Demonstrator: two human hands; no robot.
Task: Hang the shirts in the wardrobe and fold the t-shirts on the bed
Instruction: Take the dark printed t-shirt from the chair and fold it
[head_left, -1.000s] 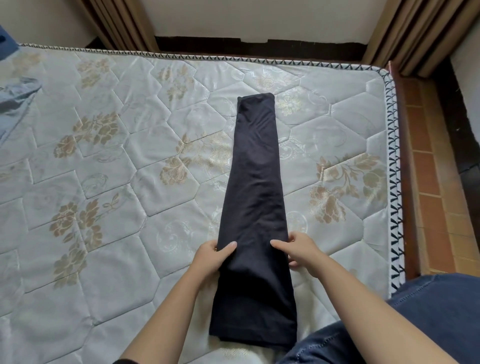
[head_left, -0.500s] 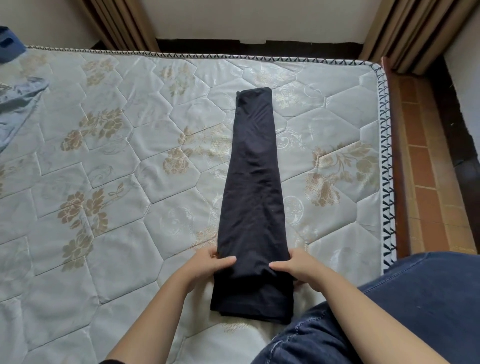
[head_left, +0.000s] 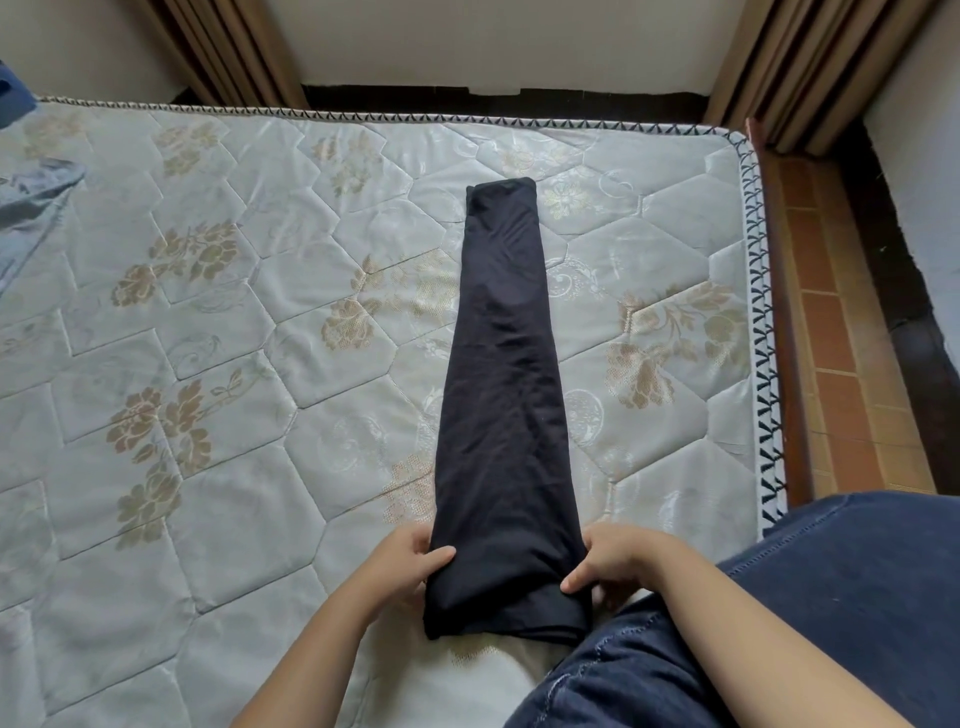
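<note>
Lengthwise, t-shirt (head_left: 501, 395) strip, away from hands (head_left: 511, 564).

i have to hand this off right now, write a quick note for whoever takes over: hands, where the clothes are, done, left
Left hand grips the left edge of the black t-shirt at its near end; right hand grips the right edge.
The t-shirt lies on the mattress as a long narrow strip.
Done: lengthwise folds.
Left: fold the strip crosswise; a light blue garment lies loose at the mattress's left edge.
</note>
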